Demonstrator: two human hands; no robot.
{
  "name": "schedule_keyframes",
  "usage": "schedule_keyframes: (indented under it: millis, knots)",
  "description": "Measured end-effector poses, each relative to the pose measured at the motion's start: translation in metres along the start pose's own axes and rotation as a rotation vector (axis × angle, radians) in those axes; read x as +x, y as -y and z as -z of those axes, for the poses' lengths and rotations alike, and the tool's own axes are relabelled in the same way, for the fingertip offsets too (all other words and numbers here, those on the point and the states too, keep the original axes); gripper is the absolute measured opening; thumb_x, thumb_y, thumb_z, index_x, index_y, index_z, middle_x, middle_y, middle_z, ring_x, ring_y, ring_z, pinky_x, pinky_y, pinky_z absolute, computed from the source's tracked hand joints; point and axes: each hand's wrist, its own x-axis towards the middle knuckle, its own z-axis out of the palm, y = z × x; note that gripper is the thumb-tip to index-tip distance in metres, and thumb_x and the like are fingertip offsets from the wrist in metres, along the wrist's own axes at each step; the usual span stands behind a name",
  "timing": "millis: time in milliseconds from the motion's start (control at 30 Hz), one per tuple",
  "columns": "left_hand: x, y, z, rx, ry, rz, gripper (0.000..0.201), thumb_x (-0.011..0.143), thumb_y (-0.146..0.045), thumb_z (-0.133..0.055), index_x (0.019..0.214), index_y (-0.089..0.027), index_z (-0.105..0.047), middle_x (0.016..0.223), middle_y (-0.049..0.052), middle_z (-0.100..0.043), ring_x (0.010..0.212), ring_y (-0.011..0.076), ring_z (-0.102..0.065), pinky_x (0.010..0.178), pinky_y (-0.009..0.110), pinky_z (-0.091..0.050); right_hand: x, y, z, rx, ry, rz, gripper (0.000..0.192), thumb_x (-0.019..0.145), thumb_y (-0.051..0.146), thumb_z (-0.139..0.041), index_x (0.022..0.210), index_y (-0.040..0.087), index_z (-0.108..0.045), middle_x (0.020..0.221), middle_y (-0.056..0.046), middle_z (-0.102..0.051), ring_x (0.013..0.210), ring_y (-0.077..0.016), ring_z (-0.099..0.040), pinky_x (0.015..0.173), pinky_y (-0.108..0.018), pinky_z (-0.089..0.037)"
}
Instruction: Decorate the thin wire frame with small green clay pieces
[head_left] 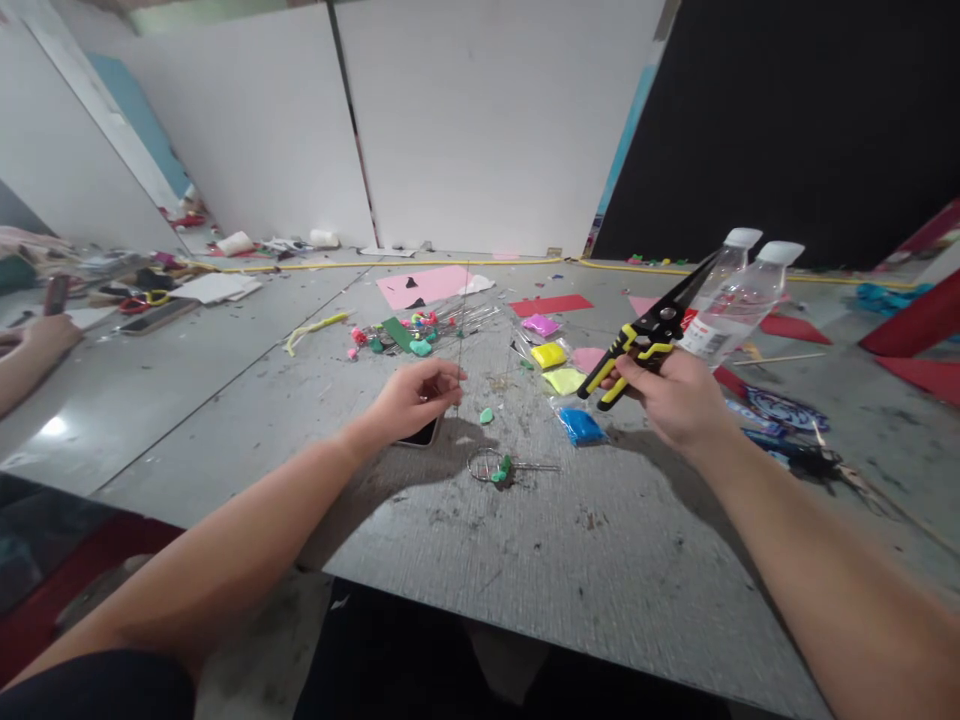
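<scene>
Both forearms reach forward, left hand [415, 397] pinched, right hand [677, 402] clenched.

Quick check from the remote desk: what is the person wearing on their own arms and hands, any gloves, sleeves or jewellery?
Both forearms are bare, with no gloves. The left hand and right hand show no rings, watch or bands that can be made out. Only a dark sleeve edge shows at the left upper arm.

A craft workshop: a scuffed grey worktable [585, 560] is littered with coloured clay packets [551, 355], cut paper sheets [424, 285], wire pieces [469, 315] and scraps, with plain white boards [487, 120] propped behind, and another person's hand [45, 335] works alongside
</scene>
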Motion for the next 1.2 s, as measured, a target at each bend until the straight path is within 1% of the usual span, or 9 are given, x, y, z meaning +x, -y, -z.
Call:
schedule_keyframes:
  millis: [200,367,633,733,833,933,1033,1133,1200]
  knots:
    - [-0.001,-0.001,-0.002,-0.043,0.0,0.017,0.021,0.083,-0.031,-0.073,0.099,-0.019,-0.065,0.077,0.001,-0.065,0.067,0.0133,-0.066,0.061,0.026,-0.052,-0.007,0.017,-0.006,0.002,0.0,-0.023,0.031,0.071,0.047,-0.083,0.081,0.024,-0.063,0.082,-0.004,-0.067,0.085,-0.0276,-0.07,0.086,-0.05,-0.06]
    - [-0.002,-0.004,-0.004,-0.095,0.004,0.049,0.021,0.083,-0.031,-0.072,0.098,-0.02,-0.062,0.074,-0.001,-0.064,0.066,0.0132,-0.066,0.062,0.026,-0.051,-0.009,0.021,-0.01,0.115,0.0,-0.077,0.043,0.059,0.047,-0.089,0.073,0.026,-0.055,0.073,0.001,-0.059,0.065,-0.0182,-0.06,0.064,-0.037,-0.057]
    - [-0.001,-0.002,-0.003,-0.101,-0.014,0.047,0.022,0.08,-0.031,-0.073,0.096,-0.022,-0.062,0.073,-0.002,-0.06,0.066,0.0124,-0.062,0.061,0.026,-0.05,-0.008,0.012,-0.009,-0.039,-0.08,-0.073,0.062,0.057,0.067,-0.089,0.068,0.027,-0.043,0.054,0.007,-0.047,0.044,-0.0116,-0.043,0.04,-0.028,-0.037]
    - [0.0,-0.001,-0.003,-0.133,-0.022,0.055,0.021,0.08,-0.031,-0.073,0.095,-0.022,-0.062,0.072,-0.003,-0.059,0.063,0.0118,-0.06,0.06,0.026,-0.049,-0.009,0.012,-0.007,-0.037,-0.072,-0.077,0.062,0.059,0.075,-0.087,0.068,0.026,-0.05,0.053,0.005,-0.052,0.046,-0.0138,-0.05,0.045,-0.029,-0.044]
    - [0.0,-0.003,-0.002,-0.142,-0.03,0.055,0.021,0.079,-0.03,-0.074,0.095,-0.021,-0.063,0.072,-0.002,-0.059,0.063,0.0118,-0.06,0.059,0.025,-0.05,-0.008,0.012,-0.009,0.013,0.007,-0.087,0.062,0.062,0.083,-0.08,0.071,0.025,-0.059,0.062,-0.002,-0.066,0.064,-0.0218,-0.068,0.065,-0.038,-0.059]
    - [0.001,-0.005,0.0,-0.128,-0.039,0.053,0.021,0.079,-0.029,-0.074,0.095,-0.02,-0.065,0.072,-0.002,-0.061,0.064,0.0117,-0.06,0.059,0.025,-0.05,-0.009,0.012,-0.011,0.057,0.01,-0.134,0.06,0.065,0.082,-0.079,0.074,0.025,-0.062,0.066,-0.005,-0.071,0.064,-0.0238,-0.07,0.065,-0.041,-0.061]
    - [0.002,-0.005,0.001,-0.127,-0.068,0.062,0.022,0.078,-0.029,-0.075,0.095,-0.02,-0.066,0.073,-0.001,-0.063,0.065,0.0116,-0.062,0.06,0.024,-0.051,-0.012,0.019,-0.012,0.105,0.022,-0.132,0.054,0.07,0.075,-0.08,0.074,0.023,-0.064,0.074,-0.009,-0.075,0.06,-0.0209,-0.068,0.049,-0.033,-0.053]
    - [0.002,-0.004,0.002,-0.134,-0.093,0.075,0.022,0.077,-0.028,-0.076,0.096,-0.02,-0.067,0.075,-0.001,-0.065,0.066,0.012,-0.064,0.06,0.024,-0.053,-0.015,0.03,-0.012,0.166,0.105,-0.097,0.048,0.073,0.069,-0.079,0.08,0.023,-0.065,0.113,-0.016,-0.077,0.088,-0.0269,-0.074,0.038,-0.025,-0.034]
    - [0.002,-0.004,0.002,-0.138,-0.098,0.081,0.022,0.077,-0.028,-0.077,0.095,-0.02,-0.067,0.074,0.0,-0.066,0.066,0.0121,-0.064,0.061,0.025,-0.053,-0.017,0.034,-0.012,0.166,0.122,-0.083,0.046,0.075,0.068,-0.077,0.082,0.024,-0.065,0.12,-0.015,-0.075,0.098,-0.0276,-0.072,0.037,-0.024,-0.03]
